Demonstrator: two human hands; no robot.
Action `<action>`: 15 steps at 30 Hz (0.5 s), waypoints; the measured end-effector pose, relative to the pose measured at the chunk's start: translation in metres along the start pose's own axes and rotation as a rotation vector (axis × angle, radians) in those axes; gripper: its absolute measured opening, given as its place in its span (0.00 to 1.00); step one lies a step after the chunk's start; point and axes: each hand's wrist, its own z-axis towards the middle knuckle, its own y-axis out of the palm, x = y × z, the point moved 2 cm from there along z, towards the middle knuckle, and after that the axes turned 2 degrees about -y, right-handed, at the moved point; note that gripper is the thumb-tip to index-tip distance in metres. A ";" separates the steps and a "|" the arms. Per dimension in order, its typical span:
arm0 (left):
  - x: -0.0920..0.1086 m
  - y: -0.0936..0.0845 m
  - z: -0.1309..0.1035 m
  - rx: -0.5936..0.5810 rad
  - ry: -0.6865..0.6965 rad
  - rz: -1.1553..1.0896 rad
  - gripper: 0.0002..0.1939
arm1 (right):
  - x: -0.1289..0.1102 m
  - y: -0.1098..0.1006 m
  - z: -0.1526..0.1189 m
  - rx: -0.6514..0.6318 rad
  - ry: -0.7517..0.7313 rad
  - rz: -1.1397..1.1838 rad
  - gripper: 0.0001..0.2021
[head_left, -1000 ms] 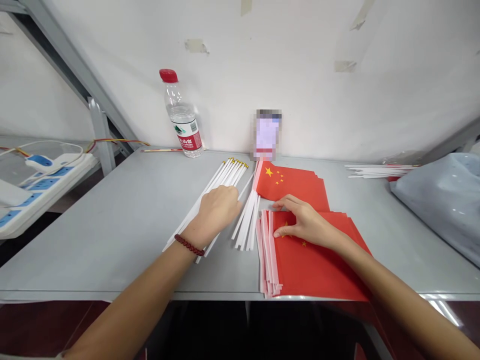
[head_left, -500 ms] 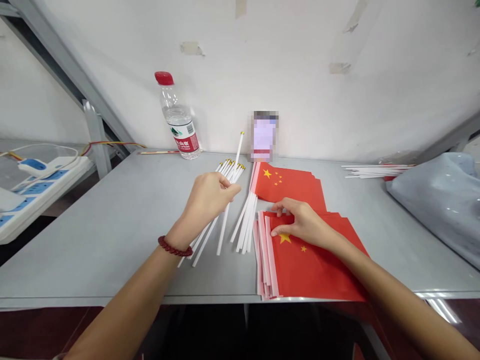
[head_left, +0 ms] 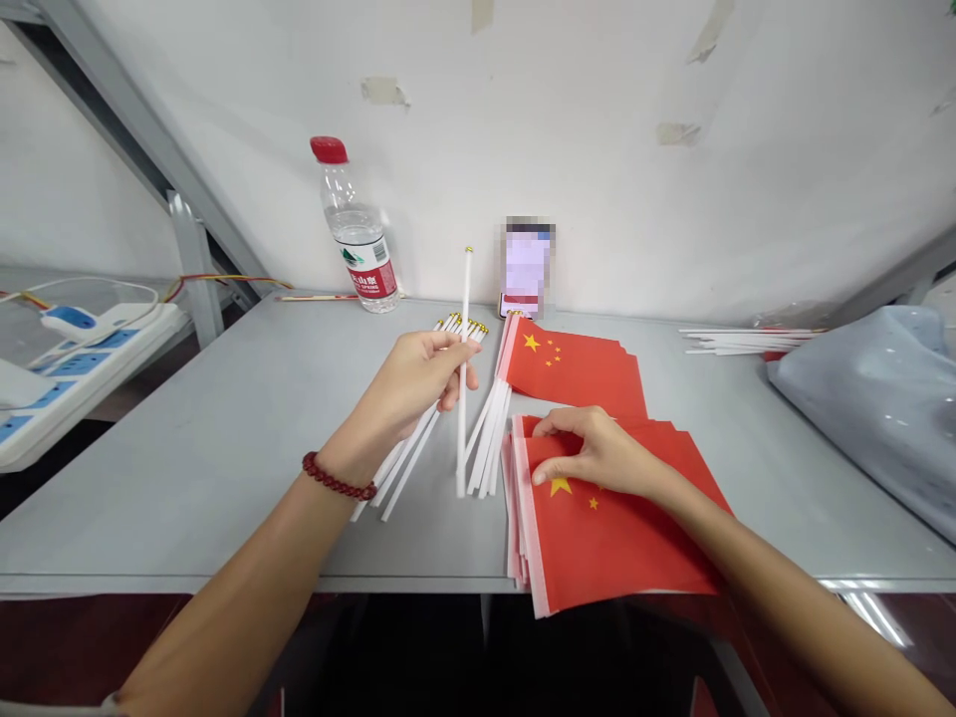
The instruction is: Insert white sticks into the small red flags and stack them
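My left hand (head_left: 429,383) pinches a white flag stick (head_left: 462,428) with a gold tip, holding it nearly upright above the table. Behind that hand lies a loose bunch of white sticks (head_left: 410,463) with gold tips. My right hand (head_left: 590,453) is at the upper left part of the top red flag (head_left: 634,548), thumb on its face and fingers curled at its upper edge. This flag has yellow stars and a white sleeve along its left side; it rests on a stack of similar flags. Beyond the stack lie flags on sticks (head_left: 590,363), their white ends pointing toward me.
A phone (head_left: 527,264) leans on the wall, beside a water bottle (head_left: 362,254) with a red cap. At left is a power strip (head_left: 90,373) with cables. More white sticks (head_left: 747,341) and a grey plastic bag (head_left: 873,398) sit at right on the grey table (head_left: 224,478).
My left hand has lifted the stick away from the bunch and turned it more upright. Under my right hand, the top flag has shifted slightly left and toward me, its lower corner now past the table edge.
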 end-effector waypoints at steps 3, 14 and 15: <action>-0.001 0.001 0.000 0.014 -0.008 -0.119 0.11 | -0.005 0.004 -0.002 -0.009 -0.027 0.034 0.21; -0.004 0.012 -0.001 -0.072 0.002 -0.168 0.11 | -0.013 0.012 -0.005 -0.078 -0.165 0.166 0.06; -0.004 0.014 -0.001 -0.075 -0.001 -0.162 0.11 | -0.014 0.012 -0.005 -0.089 -0.180 0.179 0.04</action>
